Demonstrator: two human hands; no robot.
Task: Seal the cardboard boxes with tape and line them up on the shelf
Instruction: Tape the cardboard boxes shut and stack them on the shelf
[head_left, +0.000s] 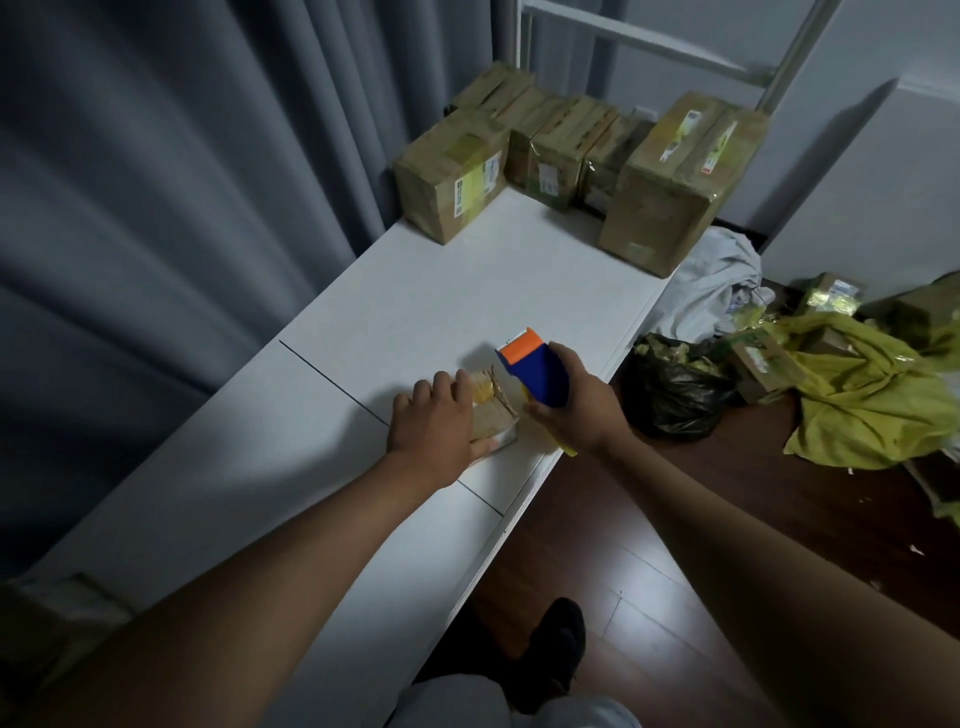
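Note:
A small cardboard box (496, 410) lies on the white shelf top (415, 312) near its right edge. My left hand (436, 423) lies over the box, fingers curved across its top and thumb along its near side, holding it down. My right hand (576, 405) grips a blue tape dispenser (537, 371) with an orange head, tilted over the box's right end. Several taped cardboard boxes (561, 156) stand in a row at the far end of the shelf top.
Grey curtains (182, 208) hang along the left. On the dark wood floor (675, 545) to the right lie a black bag (670, 389), yellow-green bags (872, 400) with more boxes, and white cloth (711, 286). A white metal frame (649, 41) stands behind the boxes.

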